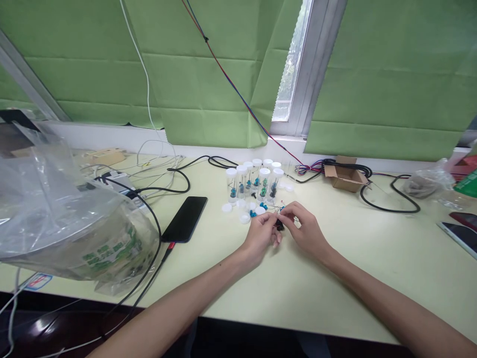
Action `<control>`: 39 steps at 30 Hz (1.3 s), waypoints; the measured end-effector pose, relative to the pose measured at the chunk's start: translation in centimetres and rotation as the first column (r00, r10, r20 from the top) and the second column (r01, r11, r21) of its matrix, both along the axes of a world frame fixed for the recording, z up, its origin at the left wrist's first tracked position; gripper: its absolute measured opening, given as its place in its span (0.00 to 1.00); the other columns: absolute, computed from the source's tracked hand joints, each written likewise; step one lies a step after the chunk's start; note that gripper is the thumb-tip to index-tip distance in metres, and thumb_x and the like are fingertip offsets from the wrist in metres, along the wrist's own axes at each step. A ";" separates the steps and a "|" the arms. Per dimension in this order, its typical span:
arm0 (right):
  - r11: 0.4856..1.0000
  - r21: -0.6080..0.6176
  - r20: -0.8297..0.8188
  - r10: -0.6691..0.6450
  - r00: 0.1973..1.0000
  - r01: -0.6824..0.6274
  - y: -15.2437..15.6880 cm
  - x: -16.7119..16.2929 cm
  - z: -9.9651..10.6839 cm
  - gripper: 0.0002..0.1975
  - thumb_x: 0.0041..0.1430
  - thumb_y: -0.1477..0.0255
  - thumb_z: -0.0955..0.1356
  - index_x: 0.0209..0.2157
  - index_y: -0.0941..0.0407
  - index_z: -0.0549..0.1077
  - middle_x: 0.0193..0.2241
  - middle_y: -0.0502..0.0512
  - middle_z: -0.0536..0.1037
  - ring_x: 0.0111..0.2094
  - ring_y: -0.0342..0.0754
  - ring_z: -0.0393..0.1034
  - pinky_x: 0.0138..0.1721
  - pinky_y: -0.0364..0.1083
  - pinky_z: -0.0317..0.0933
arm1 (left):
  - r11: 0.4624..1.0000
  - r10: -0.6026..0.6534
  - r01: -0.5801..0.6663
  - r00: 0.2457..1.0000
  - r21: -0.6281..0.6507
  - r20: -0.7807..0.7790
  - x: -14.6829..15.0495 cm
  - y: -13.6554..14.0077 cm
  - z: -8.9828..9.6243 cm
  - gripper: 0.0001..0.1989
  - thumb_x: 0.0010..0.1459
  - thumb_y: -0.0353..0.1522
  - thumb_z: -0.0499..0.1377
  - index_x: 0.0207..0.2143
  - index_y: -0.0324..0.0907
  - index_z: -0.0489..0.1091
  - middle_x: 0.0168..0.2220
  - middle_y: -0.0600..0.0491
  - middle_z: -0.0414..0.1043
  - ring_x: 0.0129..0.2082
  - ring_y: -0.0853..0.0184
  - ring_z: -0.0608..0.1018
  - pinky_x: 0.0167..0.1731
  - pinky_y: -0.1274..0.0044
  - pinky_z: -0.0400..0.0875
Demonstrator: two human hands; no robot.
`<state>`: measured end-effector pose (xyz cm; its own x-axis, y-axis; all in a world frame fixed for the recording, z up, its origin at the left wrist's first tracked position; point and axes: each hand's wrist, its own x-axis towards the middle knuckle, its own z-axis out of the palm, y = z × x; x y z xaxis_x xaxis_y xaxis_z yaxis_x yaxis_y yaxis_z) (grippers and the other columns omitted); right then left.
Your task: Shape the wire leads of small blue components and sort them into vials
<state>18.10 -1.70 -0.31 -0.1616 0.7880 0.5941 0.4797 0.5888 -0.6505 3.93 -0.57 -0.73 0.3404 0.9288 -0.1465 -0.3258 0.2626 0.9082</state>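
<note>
My left hand [261,231] and my right hand [302,226] meet over the table, fingertips touching or nearly so. A small black part [279,225] with what look like thin metal pins is pinched in my left fingers. My right thumb and forefinger close at its upper end; whatever they grip is too small to make out. Just beyond stand several clear tubes with white caps [264,172], holding blue, green and dark parts on thin wires. Loose white caps [245,218] and small blue pieces [263,206] lie between the tubes and my hands.
A black phone [185,219] lies left of my hands, near a black cable [156,271]. A large plastic-wrapped bundle [112,238] fills the left side. An open cardboard box [345,176] and coiled cables stand back right; a white-edged device [460,236] lies far right.
</note>
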 end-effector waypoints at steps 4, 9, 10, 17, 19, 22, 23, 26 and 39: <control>1.000 -0.006 -0.001 0.006 1.000 -0.006 0.0 0.0 0.0 0.07 0.66 0.71 0.65 0.32 0.55 0.71 0.30 0.52 0.69 0.30 0.46 0.64 0.33 0.45 0.60 | 0.999 0.000 0.001 1.000 -0.034 0.022 0.1 -0.1 0.2 0.10 0.60 0.35 0.57 0.29 0.38 0.66 0.18 0.59 0.63 0.10 0.78 0.63 0.10 0.84 0.52; 1.000 0.002 -0.009 0.001 1.000 -0.001 0.0 -0.1 -0.1 0.06 0.65 0.73 0.65 0.32 0.55 0.71 0.30 0.52 0.69 0.30 0.45 0.63 0.33 0.45 0.59 | 0.998 -0.005 0.007 0.999 -0.058 0.042 0.2 -0.1 0.2 0.09 0.60 0.34 0.57 0.28 0.39 0.65 0.16 0.60 0.61 0.09 0.78 0.62 0.10 0.84 0.52; 1.000 0.002 -0.010 0.001 1.000 -0.001 0.0 -0.1 -0.1 0.06 0.65 0.73 0.65 0.32 0.55 0.71 0.30 0.52 0.70 0.30 0.45 0.63 0.33 0.45 0.59 | 0.998 -0.004 0.007 0.999 -0.065 0.043 0.2 -0.2 0.2 0.10 0.60 0.34 0.57 0.28 0.39 0.65 0.15 0.61 0.60 0.09 0.78 0.61 0.10 0.84 0.51; 1.000 -0.008 -0.020 0.004 1.000 -0.004 0.0 -0.1 -0.1 0.06 0.65 0.73 0.65 0.32 0.55 0.71 0.30 0.52 0.70 0.30 0.46 0.64 0.32 0.45 0.60 | 0.996 0.000 0.004 0.999 -0.085 0.046 0.3 -0.2 0.4 0.10 0.62 0.32 0.54 0.27 0.39 0.64 0.15 0.60 0.61 0.08 0.79 0.61 0.10 0.84 0.51; 1.000 -0.008 -0.021 0.004 1.000 -0.004 0.0 -0.1 -0.2 0.06 0.65 0.72 0.65 0.32 0.55 0.71 0.31 0.52 0.70 0.30 0.46 0.64 0.33 0.46 0.60 | 0.997 0.001 0.003 0.999 -0.077 0.047 0.2 -0.2 0.4 0.10 0.61 0.32 0.56 0.27 0.39 0.64 0.16 0.60 0.61 0.08 0.79 0.61 0.10 0.84 0.51; 1.000 0.016 -0.026 -0.013 1.000 0.014 0.0 -0.1 -0.1 0.07 0.66 0.72 0.64 0.32 0.55 0.70 0.31 0.52 0.70 0.31 0.46 0.65 0.34 0.46 0.60 | 0.999 0.006 -0.004 0.999 -0.043 0.044 0.2 -0.2 0.3 0.12 0.59 0.36 0.58 0.27 0.39 0.64 0.18 0.59 0.64 0.09 0.79 0.62 0.10 0.84 0.51; 0.999 0.030 -0.029 -0.028 0.999 0.029 0.1 -0.1 -0.1 0.07 0.66 0.73 0.64 0.32 0.55 0.70 0.31 0.52 0.70 0.31 0.46 0.65 0.34 0.46 0.60 | 1.000 0.005 -0.004 0.999 -0.026 0.040 0.1 -0.2 0.3 0.13 0.59 0.37 0.59 0.27 0.39 0.64 0.19 0.58 0.65 0.09 0.79 0.62 0.10 0.84 0.51; 0.993 0.079 -0.029 -0.089 0.996 0.091 0.3 0.4 0.1 0.06 0.67 0.73 0.63 0.34 0.55 0.69 0.31 0.53 0.70 0.32 0.47 0.65 0.34 0.46 0.60 | 1.000 0.005 -0.006 1.000 0.023 0.012 0.0 -0.1 0.3 0.15 0.58 0.41 0.59 0.27 0.39 0.64 0.21 0.57 0.67 0.10 0.79 0.64 0.10 0.84 0.51; 0.969 0.009 0.318 -0.235 0.918 0.245 3.3 4.4 -1.9 0.06 0.63 0.74 0.64 0.34 0.56 0.72 0.33 0.56 0.73 0.35 0.51 0.68 0.38 0.49 0.61 | 0.992 0.022 -0.014 0.998 0.125 -0.063 -0.4 0.3 -0.2 0.17 0.57 0.44 0.59 0.28 0.39 0.66 0.23 0.57 0.66 0.11 0.77 0.67 0.09 0.84 0.55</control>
<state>22.50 1.59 -2.23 -0.1399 0.8434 0.5188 0.7870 0.4126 -0.4587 3.52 -0.25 -0.90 0.3167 0.9472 -0.0504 -0.2694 0.1408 0.9527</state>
